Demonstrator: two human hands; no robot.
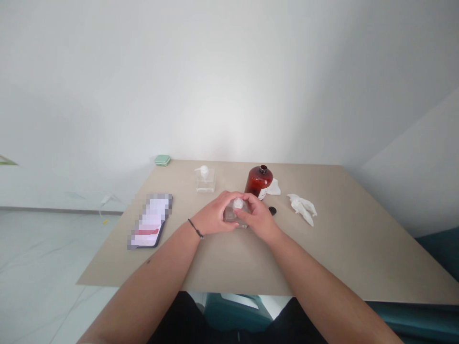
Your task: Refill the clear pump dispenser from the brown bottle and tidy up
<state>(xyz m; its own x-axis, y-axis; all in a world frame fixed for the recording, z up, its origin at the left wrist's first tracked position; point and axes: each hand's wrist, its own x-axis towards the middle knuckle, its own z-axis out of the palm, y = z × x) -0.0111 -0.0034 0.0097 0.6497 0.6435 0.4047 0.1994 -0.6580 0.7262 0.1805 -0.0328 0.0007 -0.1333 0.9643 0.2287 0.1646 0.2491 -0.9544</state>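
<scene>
A clear square pump bottle [231,217] with a white top [238,204] is held between my two hands in the middle of the table. My left hand [218,212] wraps round the bottle's left side, a dark cord on its wrist. My right hand [260,217] is closed at the right side, its thumb against the white top. The fingers hide part of the bottle. Just behind stands a brown bottle [258,179] with its neck uncapped. A black cap [272,210] lies beside my right hand.
Another clear pump bottle [205,181] stands at the back. Crumpled tissue [302,209] lies to the right, and more white tissue [274,187] shows behind the brown bottle. A phone [150,220] rests on the left. One green case [162,160] sits at the far left corner, near the wall.
</scene>
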